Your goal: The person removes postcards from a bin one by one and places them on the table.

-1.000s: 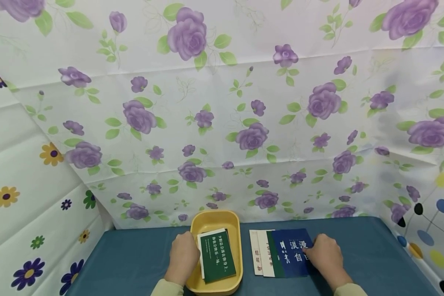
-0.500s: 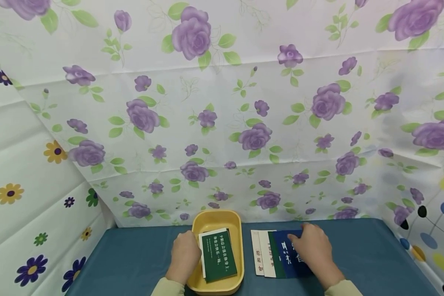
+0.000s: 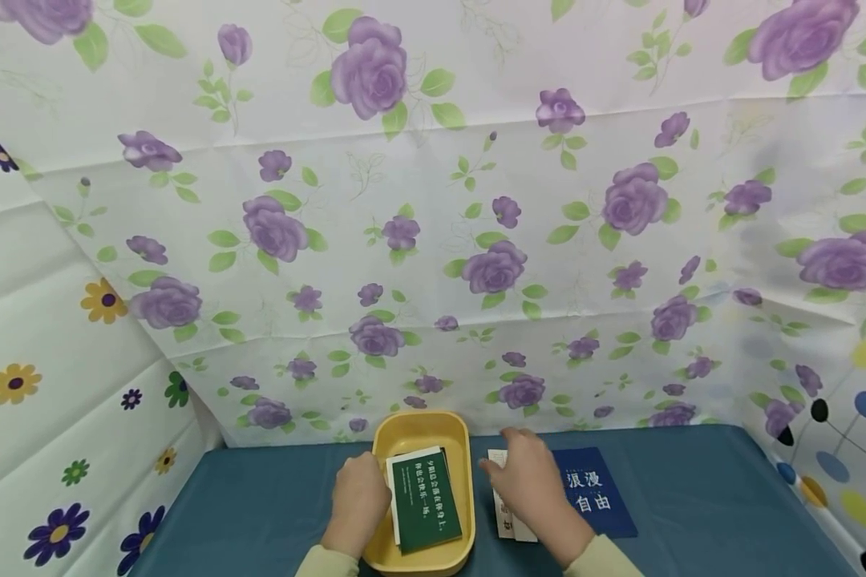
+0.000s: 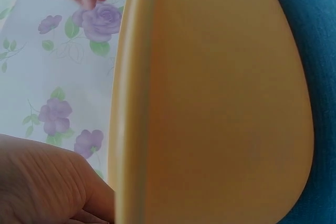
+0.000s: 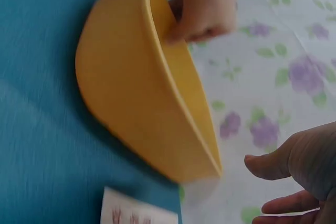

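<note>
My left hand [image 3: 358, 497] grips the left rim of a yellow plastic basin [image 3: 470, 513]; in the left wrist view its thumb side is against the rim, the fingertips hidden. Inside the basin a green card [image 3: 422, 497] with white writing lies tilted over a white one. To the right, my right hand [image 3: 530, 481] hovers over a row of overlapping cards, thumb and fingers apart, holding nothing in the right wrist view. A white card [image 3: 503, 525] with red writing shows below it. The dark blue card [image 3: 599, 493] lies at the row's right end. The green card between is hidden.
The basin and cards stand on a blue-covered table [image 3: 707, 497]. A wall cloth with purple roses [image 3: 433, 240] rises behind the table's back edge. Other patterned cloths close off the left [image 3: 58, 449] and right [image 3: 847, 449] sides.
My right hand has moved left, from the blue card's right edge across it to the white cards near the basin. My left hand has stayed on the basin.
</note>
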{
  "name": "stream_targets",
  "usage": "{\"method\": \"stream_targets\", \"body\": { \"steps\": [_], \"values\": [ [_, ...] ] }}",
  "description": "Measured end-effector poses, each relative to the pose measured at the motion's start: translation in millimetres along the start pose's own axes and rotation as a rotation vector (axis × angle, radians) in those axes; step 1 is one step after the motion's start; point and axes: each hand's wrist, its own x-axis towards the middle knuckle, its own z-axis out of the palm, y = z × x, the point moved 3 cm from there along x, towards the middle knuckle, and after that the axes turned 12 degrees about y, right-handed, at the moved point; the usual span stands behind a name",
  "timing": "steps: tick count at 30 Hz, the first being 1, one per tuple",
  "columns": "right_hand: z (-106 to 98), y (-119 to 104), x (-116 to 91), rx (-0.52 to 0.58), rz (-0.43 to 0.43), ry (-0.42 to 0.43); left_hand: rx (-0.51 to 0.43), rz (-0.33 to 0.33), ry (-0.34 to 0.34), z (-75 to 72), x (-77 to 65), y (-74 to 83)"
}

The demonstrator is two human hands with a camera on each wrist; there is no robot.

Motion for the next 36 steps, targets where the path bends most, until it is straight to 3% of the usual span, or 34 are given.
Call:
{"method": "stream_targets", "body": {
  "steps": [10, 18, 27, 36],
  "values": [
    [26, -49, -8, 0.08, -0.121, -0.095, 0.002, 0.002, 0.004, -0.9, 0.6, 0.3],
    [45, -72, -17, 0.044, -0.15, -0.217, -0.004, -0.008, -0.027, -0.6, 1.1, -0.1],
    [63, -83, -29, -0.013, -0.181, -0.269, -0.002, -0.002, -0.039, 1.9, 1.8, -1.4],
    [86, -79, -34, -0.09, -0.195, -0.298, -0.006, -0.003, -0.04, 3.2, 2.2, -2.1]
  ]
}}
